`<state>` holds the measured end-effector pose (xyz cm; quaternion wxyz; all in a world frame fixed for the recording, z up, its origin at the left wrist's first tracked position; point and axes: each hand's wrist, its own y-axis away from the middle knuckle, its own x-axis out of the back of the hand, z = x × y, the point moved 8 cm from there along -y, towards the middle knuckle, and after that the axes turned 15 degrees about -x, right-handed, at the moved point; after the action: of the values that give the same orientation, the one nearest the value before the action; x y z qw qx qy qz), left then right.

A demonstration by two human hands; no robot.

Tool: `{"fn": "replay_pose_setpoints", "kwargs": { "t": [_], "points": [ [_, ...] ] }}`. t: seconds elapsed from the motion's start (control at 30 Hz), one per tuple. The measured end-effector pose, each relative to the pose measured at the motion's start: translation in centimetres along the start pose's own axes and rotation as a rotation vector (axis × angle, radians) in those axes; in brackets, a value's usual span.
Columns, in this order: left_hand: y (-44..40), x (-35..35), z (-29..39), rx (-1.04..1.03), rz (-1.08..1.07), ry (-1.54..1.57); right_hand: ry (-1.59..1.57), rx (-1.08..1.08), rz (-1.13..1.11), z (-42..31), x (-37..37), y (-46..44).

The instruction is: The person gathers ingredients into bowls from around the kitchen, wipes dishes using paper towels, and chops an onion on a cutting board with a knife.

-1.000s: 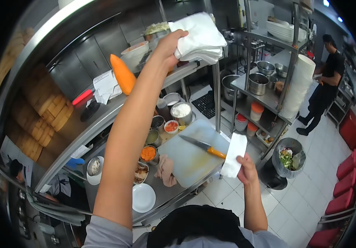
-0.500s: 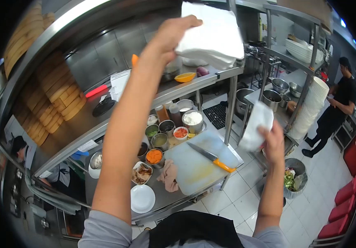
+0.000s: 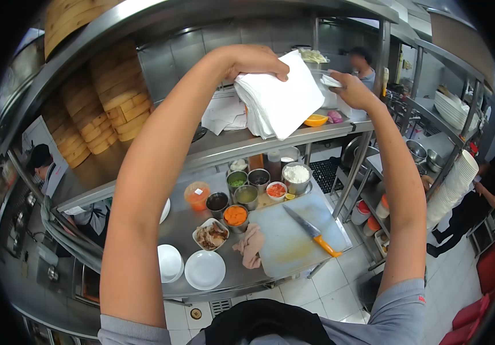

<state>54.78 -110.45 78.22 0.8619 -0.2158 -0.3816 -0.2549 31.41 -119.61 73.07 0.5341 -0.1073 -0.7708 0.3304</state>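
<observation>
My left hand (image 3: 256,62) is closed on the upper edge of a thick stack of white paper napkins (image 3: 288,100), which hangs tilted in front of the steel shelf (image 3: 219,148). To the right of the stack, my right hand (image 3: 355,92) pinches a small folded white napkin (image 3: 332,81), with a gap between it and the stack. Just below the hands, an orange wedge (image 3: 316,120) and a piece of red onion (image 3: 335,117) sit on the shelf. Printed papers (image 3: 224,112) lie behind the stack on its left.
On the counter below are a cutting board (image 3: 276,253) with an orange-handled knife (image 3: 311,230), a cloth (image 3: 250,246), white plates (image 3: 205,270) and several ingredient containers (image 3: 236,215). Bamboo steamers (image 3: 124,103) stand left. Other people (image 3: 362,66) are at the back, left and right.
My right hand has risen from the lower right to beside the stack, still with its folded napkin. The stack in my left hand sits lower in view. The camera view has shifted.
</observation>
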Motion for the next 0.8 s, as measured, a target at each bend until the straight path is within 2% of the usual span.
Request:
{"fn": "replay_pose_setpoints", "kwargs": {
  "t": [0.1, 0.13, 0.27, 0.47, 0.57, 0.6, 0.7, 0.73, 0.77, 0.8],
  "points": [
    [0.4, 0.2, -0.6, 0.012, -0.018, -0.101, 0.022, -0.018, -0.102, -2.9, 0.3, 0.8],
    [0.7, 0.3, -0.7, 0.005, -0.03, -0.134, -0.041, 0.054, -0.09, -3.7, 0.2, 0.8],
    [3.2, 1.5, -1.5, 0.031, -0.048, -0.212, -0.035, 0.07, -0.081, -6.1, -0.5, 1.1],
    [7.9, 3.6, -2.5, 0.073, 0.027, -0.253, -0.093, 0.183, -0.205, -10.9, -2.3, 0.7],
    [9.0, 4.8, -2.7, 0.021, 0.119, -0.3, -0.17, 0.199, -0.211, -12.0, -1.4, 1.3],
    [9.5, 4.7, -2.0, -0.008, 0.153, -0.219, -0.236, 0.19, -0.273, -12.2, -0.7, 1.6],
    [9.1, 6.2, -0.6, -0.113, 0.199, -0.136, -0.299, 0.148, 0.048, -9.0, 1.9, 0.8],
    [9.0, 6.3, 1.0, -0.142, 0.246, -0.136, -0.437, 0.145, -0.002, -7.2, 2.5, 0.0],
    [8.2, 7.0, 1.7, -0.223, 0.318, -0.086, -0.583, -0.013, -0.053, -6.0, 4.5, 1.1],
    [7.2, 6.9, 2.6, -0.247, 0.313, -0.051, -0.677, -0.101, 0.084, -6.0, 8.2, 4.1]
  ]
}}
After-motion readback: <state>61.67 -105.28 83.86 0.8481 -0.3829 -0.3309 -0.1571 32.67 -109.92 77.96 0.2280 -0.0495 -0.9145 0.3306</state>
